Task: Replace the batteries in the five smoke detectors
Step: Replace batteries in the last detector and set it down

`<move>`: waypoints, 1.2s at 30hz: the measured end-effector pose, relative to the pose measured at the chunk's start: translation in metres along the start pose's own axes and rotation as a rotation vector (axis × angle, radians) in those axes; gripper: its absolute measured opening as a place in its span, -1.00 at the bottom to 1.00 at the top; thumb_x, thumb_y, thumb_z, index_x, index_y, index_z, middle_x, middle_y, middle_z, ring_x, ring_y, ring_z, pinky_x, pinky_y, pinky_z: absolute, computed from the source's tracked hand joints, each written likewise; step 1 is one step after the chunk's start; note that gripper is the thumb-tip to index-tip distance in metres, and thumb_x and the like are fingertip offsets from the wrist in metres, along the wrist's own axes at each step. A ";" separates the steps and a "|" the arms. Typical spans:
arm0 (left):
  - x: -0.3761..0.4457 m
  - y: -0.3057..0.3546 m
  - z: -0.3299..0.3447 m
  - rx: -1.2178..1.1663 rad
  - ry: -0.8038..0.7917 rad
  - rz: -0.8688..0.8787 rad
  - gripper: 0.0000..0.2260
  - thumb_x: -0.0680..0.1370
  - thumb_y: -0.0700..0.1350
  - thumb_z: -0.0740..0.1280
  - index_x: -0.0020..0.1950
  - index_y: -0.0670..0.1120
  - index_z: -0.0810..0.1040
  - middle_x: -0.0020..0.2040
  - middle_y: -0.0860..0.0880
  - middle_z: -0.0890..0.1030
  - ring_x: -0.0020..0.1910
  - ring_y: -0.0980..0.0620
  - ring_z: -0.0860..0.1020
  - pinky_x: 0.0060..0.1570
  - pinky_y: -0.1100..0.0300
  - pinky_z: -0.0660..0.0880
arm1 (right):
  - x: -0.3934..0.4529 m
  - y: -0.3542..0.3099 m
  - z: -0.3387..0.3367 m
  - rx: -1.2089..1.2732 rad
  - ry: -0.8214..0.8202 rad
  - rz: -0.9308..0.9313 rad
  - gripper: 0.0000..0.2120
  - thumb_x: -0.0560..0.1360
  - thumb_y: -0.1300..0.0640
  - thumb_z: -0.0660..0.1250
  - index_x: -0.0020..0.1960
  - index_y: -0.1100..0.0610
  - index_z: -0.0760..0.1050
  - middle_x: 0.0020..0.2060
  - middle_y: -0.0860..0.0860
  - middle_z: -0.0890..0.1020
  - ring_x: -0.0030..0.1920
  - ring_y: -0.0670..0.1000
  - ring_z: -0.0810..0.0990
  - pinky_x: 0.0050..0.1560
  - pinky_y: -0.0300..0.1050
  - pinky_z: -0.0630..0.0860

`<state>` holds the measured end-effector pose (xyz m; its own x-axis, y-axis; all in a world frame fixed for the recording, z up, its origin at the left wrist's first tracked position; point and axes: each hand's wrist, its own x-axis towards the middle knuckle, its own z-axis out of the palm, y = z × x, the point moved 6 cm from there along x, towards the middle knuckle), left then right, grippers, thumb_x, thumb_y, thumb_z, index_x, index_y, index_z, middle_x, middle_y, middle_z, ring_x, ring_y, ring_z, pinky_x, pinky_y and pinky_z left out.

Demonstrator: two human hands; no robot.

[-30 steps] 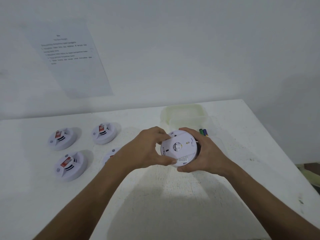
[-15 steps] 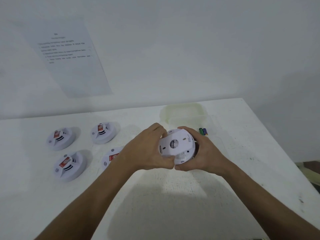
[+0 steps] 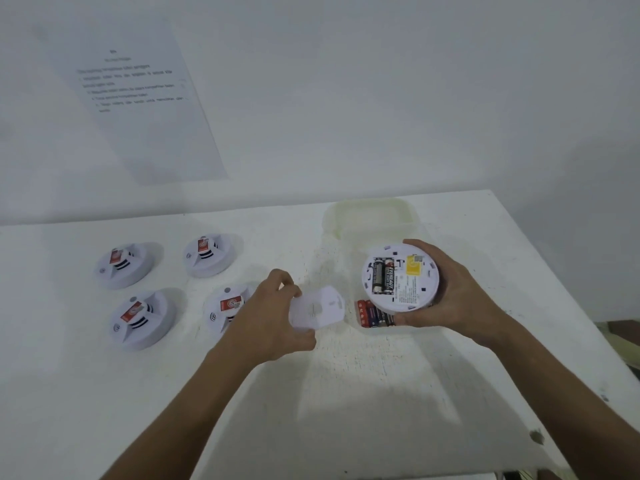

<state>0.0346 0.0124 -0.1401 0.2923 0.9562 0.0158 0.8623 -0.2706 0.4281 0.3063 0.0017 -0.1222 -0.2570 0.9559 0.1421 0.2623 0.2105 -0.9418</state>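
My right hand (image 3: 457, 292) grips a white smoke detector (image 3: 401, 282) turned back side up, above the table. Its open compartment shows two black batteries (image 3: 382, 276) beside a yellow label. My left hand (image 3: 273, 317) holds the detached round back cover (image 3: 317, 311) just left of the detector. Several loose batteries (image 3: 372, 313) lie under the held detector in a clear container (image 3: 370, 216). Four more detectors sit face up at the left: two at the back (image 3: 123, 265) (image 3: 209, 254), two nearer (image 3: 140, 318) (image 3: 227, 310).
A white table (image 3: 346, 393) stands against a white wall with a printed sheet (image 3: 138, 95) taped on it. The table's right edge runs diagonally at the right, with floor beyond it.
The back cover has come off the detector. My left hand carried it leftward and down while my right hand kept the detector, now showing its batteries.
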 end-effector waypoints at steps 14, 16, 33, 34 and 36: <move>-0.007 0.002 0.015 -0.104 -0.061 -0.036 -0.51 0.46 0.14 0.42 0.34 0.00 0.47 0.20 0.12 0.39 -0.07 0.22 0.46 -0.15 0.40 0.35 | -0.006 -0.004 0.015 0.045 -0.072 0.046 -0.05 0.15 0.30 0.70 0.43 -0.02 0.36 0.25 -0.13 0.58 0.30 -0.07 0.54 0.16 -0.12 0.61; -0.003 0.024 -0.008 -0.199 0.031 0.051 -0.58 0.48 0.09 0.41 0.32 0.04 0.49 0.20 0.14 0.45 -0.12 0.26 0.52 -0.19 0.46 0.36 | -0.005 -0.005 0.018 0.058 -0.094 0.044 -0.05 0.17 0.37 0.68 0.45 0.00 0.35 0.26 -0.11 0.58 0.32 -0.03 0.54 0.18 -0.06 0.61; 0.028 0.107 -0.027 -0.124 -0.189 0.247 -0.55 0.31 0.00 0.53 0.16 -0.01 0.53 -0.12 0.08 0.64 -0.23 0.11 0.60 -0.20 0.17 0.61 | -0.013 -0.022 0.012 0.034 -0.048 -0.037 -0.10 0.14 0.26 0.68 0.40 0.04 0.40 0.20 -0.09 0.59 0.22 0.05 0.59 0.11 -0.14 0.61; 0.029 0.109 -0.025 -0.112 -0.203 0.255 -0.54 0.32 -0.01 0.54 0.17 -0.02 0.53 -0.12 0.07 0.64 -0.25 0.11 0.59 -0.21 0.15 0.62 | -0.014 -0.022 0.011 0.030 -0.047 -0.037 -0.11 0.14 0.25 0.68 0.40 0.05 0.41 0.20 -0.09 0.60 0.22 0.05 0.59 0.12 -0.15 0.61; 0.029 0.112 -0.022 -0.082 -0.227 0.281 -0.53 0.33 -0.03 0.54 0.19 -0.02 0.51 -0.13 0.06 0.63 -0.30 0.13 0.56 -0.28 0.19 0.60 | -0.015 -0.021 0.010 0.028 -0.051 -0.034 -0.11 0.14 0.26 0.67 0.40 0.05 0.41 0.19 -0.10 0.61 0.21 0.04 0.60 0.11 -0.19 0.59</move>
<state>0.1307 0.0123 -0.0714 0.6055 0.7940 -0.0539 0.7018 -0.5007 0.5068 0.2952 -0.0191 -0.1072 -0.3128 0.9364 0.1593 0.2268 0.2365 -0.9448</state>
